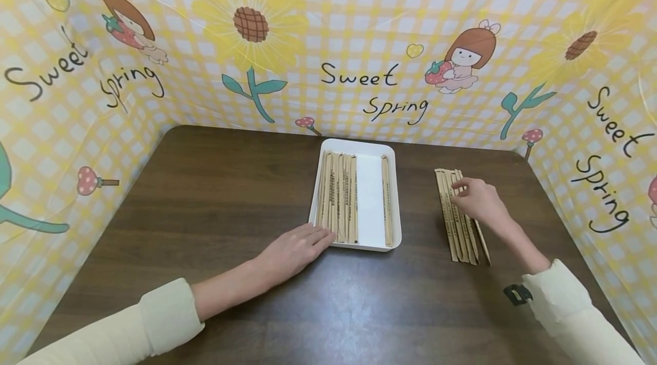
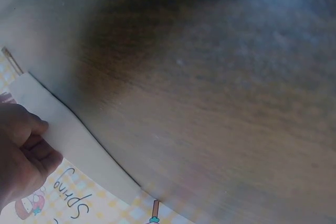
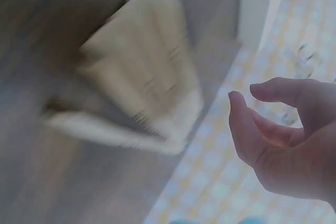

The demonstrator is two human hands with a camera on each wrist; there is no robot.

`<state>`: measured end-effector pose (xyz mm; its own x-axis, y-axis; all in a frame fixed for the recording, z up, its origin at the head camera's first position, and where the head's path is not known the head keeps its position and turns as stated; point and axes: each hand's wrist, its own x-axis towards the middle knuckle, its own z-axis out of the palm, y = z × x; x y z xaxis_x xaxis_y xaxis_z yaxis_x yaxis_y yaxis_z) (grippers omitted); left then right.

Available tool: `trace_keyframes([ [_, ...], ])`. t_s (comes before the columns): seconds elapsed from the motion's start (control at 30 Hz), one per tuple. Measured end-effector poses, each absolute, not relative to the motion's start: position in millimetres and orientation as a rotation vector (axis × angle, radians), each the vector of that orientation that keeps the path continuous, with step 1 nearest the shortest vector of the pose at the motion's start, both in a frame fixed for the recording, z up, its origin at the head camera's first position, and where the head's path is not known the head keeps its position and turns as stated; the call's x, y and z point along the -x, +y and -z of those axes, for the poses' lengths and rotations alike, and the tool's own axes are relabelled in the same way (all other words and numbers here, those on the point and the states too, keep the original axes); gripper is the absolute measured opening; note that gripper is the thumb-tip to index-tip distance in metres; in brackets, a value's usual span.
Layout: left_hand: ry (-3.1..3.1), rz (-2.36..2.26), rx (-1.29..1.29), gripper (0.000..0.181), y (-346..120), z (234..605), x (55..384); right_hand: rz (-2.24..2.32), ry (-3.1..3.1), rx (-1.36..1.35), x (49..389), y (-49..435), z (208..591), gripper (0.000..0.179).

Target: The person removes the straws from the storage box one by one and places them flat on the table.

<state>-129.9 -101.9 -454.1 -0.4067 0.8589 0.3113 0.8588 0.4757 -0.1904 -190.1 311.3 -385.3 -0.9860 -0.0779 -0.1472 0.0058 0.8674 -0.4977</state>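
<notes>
Several long, thin sticks in printed brown paper wrappers (image 1: 339, 199) lie side by side in the left part of a white tray (image 1: 377, 249). One more wrapped stick (image 1: 387, 199) lies along its right wall. At the tray's near left corner, my left hand (image 1: 295, 248) holds the rim; the left wrist view has its curled fingers against the tray wall (image 2: 79, 145). Over a second group of wrapped sticks (image 1: 454, 222), right of the tray, is my right hand (image 1: 477, 199). Its thumb and fingers are loosely bent and apart, with nothing between them in the right wrist view (image 3: 289, 135).
The dark wooden table (image 1: 231, 182) is walled at the back and sides by a yellow checked cloth (image 1: 344, 23) with flowers and lettering. A dark strap piece (image 1: 517, 295) shows by my right cuff. White strips of bare tray floor (image 1: 369, 199) lie between its sticks.
</notes>
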Motion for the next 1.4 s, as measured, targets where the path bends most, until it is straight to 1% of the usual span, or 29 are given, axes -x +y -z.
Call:
trace_keyframes([
  [0.3,-2.366,-0.009,1.446,0.04,-102,455,130,0.862,2.849,0.251,199,248,376,0.037],
  [0.67,-2.368,-0.003,1.44,0.04,-103,455,129,0.849,2.873,0.312,207,189,382,0.035],
  [0.9,-2.367,0.002,1.445,0.039,-102,453,129,0.804,2.857,0.268,215,176,394,0.035],
  [1.27,-2.373,-0.003,1.434,0.039,-101,451,130,0.616,2.813,0.26,222,163,398,0.043],
  [1.33,-2.378,-0.003,1.435,0.039,-101,451,130,0.611,2.815,0.264,223,162,399,0.042],
  [1.4,-2.385,0.003,1.437,0.039,-101,451,130,0.619,2.818,0.261,223,161,400,0.037],
])
